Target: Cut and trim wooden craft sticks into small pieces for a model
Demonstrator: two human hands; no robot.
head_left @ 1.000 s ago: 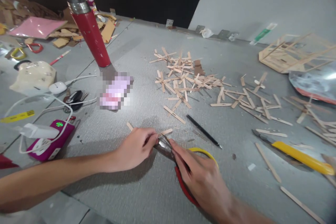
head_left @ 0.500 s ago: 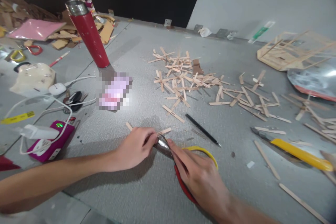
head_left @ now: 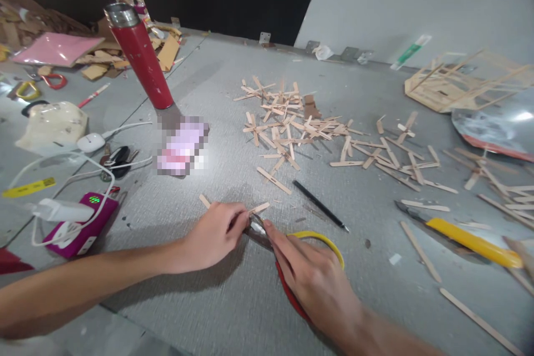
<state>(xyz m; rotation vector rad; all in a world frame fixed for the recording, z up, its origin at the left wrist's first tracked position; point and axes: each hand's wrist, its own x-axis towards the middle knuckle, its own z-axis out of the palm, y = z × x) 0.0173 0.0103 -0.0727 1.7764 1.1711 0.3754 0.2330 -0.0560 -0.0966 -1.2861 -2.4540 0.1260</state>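
Note:
My left hand (head_left: 214,233) pinches a thin wooden stick (head_left: 257,208) flat against the grey table (head_left: 233,300); both ends of the stick poke out past the fingers. Around the red and yellow handles of a pair of scissors (head_left: 311,236) my right hand (head_left: 311,275) is closed, index finger stretched along the blades. The blades meet the stick right beside my left fingertips.
A heap of cut wooden sticks (head_left: 292,122) lies beyond the hands, a black pen (head_left: 319,206) just right of them. A yellow utility knife (head_left: 463,233), a stick frame (head_left: 463,80), a red flask (head_left: 142,55), a magenta power bank (head_left: 79,228) with cables surround.
The hands stay in place on the stick and scissors; the view has drifted slightly, shifting everything a little to the left.

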